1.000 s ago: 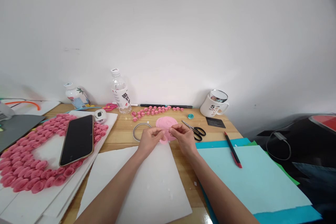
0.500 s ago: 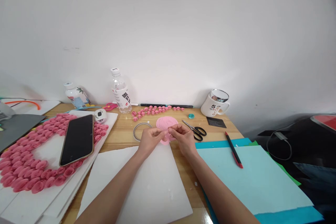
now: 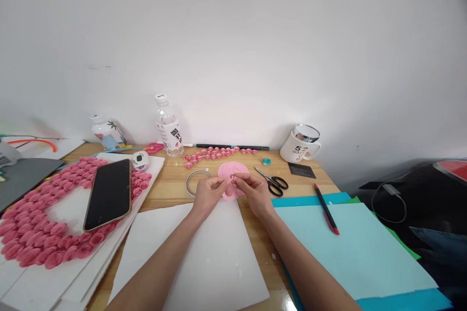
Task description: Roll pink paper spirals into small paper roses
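Observation:
My left hand (image 3: 210, 194) and my right hand (image 3: 254, 192) meet over the table, thumbs and forefingers pinched close together. Between their fingertips is a pink paper strip, mostly hidden by the fingers; a curl of pink paper (image 3: 229, 196) shows just below them. Right behind the hands lies a pile of pink paper spirals (image 3: 232, 168). A roll of tape (image 3: 190, 185) rests beside my left hand. Black-handled scissors (image 3: 274, 183) lie to the right of my right hand. Several small rolled pink paper roses (image 3: 207, 155) sit in rows farther back.
White board (image 3: 197, 257) lies under my forearms. At left, a phone (image 3: 109, 194) rests on a ring of pink paper roses (image 3: 47, 243). A water bottle (image 3: 170, 131) and a mug (image 3: 297, 146) stand near the wall. Blue sheets (image 3: 357, 252) with a pen (image 3: 326, 209) lie right.
My right fingertips have shifted slightly at the pink paper strip, both hands still pinching. The whole view has moved a little; the other things lie as before.

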`<state>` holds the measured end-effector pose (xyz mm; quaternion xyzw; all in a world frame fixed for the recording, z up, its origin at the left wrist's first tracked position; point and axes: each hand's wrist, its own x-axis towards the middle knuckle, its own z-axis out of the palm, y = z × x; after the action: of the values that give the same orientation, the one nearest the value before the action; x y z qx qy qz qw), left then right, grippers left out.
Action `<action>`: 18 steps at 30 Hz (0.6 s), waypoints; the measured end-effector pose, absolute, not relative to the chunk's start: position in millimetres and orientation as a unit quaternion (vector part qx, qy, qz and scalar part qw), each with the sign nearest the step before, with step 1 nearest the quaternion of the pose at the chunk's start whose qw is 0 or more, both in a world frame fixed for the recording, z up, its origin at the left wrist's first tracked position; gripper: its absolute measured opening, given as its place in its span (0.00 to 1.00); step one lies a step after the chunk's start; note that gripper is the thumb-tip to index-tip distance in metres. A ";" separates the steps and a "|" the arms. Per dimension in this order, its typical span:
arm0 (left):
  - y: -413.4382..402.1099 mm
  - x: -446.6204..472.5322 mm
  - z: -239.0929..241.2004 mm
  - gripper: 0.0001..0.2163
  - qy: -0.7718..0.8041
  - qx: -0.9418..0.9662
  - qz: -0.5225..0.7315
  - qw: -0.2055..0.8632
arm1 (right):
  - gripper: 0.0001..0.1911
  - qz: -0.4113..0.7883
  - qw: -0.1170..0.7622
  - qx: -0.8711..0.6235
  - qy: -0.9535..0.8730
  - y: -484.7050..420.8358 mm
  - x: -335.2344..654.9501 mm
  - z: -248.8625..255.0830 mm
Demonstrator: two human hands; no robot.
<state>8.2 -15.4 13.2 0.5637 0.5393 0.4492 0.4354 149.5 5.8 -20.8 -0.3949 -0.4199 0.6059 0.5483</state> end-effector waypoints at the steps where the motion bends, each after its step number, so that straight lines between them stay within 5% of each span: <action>1: -15.4 8.4 13.6 0.14 0.537 0.564 0.449 0.439 | 0.14 0.606 0.547 -0.397 -0.419 5.6 149.5 -20.6; 18: -17.5 14.7 13.9 0.14 0.519 0.586 0.430 0.450 | 0.13 0.578 0.535 -0.427 -0.444 7.5 152.2 -18.0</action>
<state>14.7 -17.5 13.9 0.5862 0.5188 0.4301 0.4497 152.2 7.5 -18.0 -0.4269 -0.4440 0.5781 0.5352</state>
